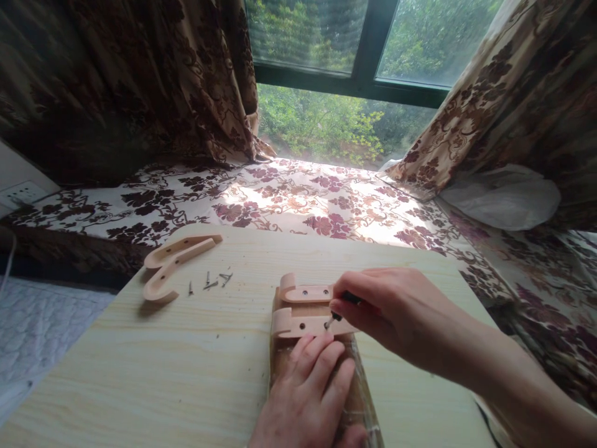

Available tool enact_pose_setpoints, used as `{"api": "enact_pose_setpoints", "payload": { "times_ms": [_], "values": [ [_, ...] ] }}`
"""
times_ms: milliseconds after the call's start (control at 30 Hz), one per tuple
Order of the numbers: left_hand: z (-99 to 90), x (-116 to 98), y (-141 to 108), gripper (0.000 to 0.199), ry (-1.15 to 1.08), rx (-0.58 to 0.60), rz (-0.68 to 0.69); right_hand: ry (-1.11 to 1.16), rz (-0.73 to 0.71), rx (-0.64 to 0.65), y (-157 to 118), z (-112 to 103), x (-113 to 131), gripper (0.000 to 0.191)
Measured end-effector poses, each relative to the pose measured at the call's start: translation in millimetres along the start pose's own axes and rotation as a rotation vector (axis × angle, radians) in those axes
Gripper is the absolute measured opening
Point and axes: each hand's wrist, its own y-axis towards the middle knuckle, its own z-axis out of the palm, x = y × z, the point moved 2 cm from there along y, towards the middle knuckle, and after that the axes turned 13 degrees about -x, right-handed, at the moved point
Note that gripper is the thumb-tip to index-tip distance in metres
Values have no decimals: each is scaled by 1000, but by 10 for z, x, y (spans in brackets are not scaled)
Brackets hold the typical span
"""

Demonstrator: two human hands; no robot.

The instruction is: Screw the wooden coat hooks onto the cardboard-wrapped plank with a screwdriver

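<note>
My right hand [373, 302] is closed around a screwdriver [334, 317] with a dark handle. Its tip meets the right-hand hole of the nearer wooden hook [291, 325], which lies across a brown board [359, 386]. My left hand [312, 386] lies flat on the board, fingers stretched out, fingertips against that hook's near edge. Just behind sits another wooden hook [298, 291], with a screw head showing in each of its two holes. The far right ends of both hooks are partly hidden by my right hand.
Two loose wooden hooks [163, 277] lie at the table's back left, beside several screws [209, 285]. The pale wooden table [186, 367] stands against a flowered window seat [289, 199]. Patterned curtains [209, 81] flank the window, and a white plastic bag [504, 198] rests at right.
</note>
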Motion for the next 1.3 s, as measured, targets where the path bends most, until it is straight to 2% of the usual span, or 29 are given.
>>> {"api": "enact_pose_setpoints", "payload": {
  "times_ms": [100,300,367,567,733,833,1100,1300],
  "values": [
    [0,-5,4,42,-10,-5,1,-39,26,-33,11,12,-29,29],
    [-5,-21,8,42,-18,-1,-10,-5,-33,62,-21,-54,12,7],
    [-2,-20,6,42,-22,2,-11,6,-24,72,-20,-50,16,10],
    [6,-6,-6,43,-35,7,-4,-71,49,-14,32,13,-29,31],
    [6,-7,1,44,-22,16,-11,-14,-18,34,29,-37,23,11],
    [10,-9,-3,44,-27,27,-12,18,-36,69,23,-45,50,9],
    [7,-11,-9,43,-23,13,-4,-79,12,19,60,40,10,27],
    [-7,-14,6,43,-11,7,-7,-34,-43,62,24,-48,32,7]
  ]
}}
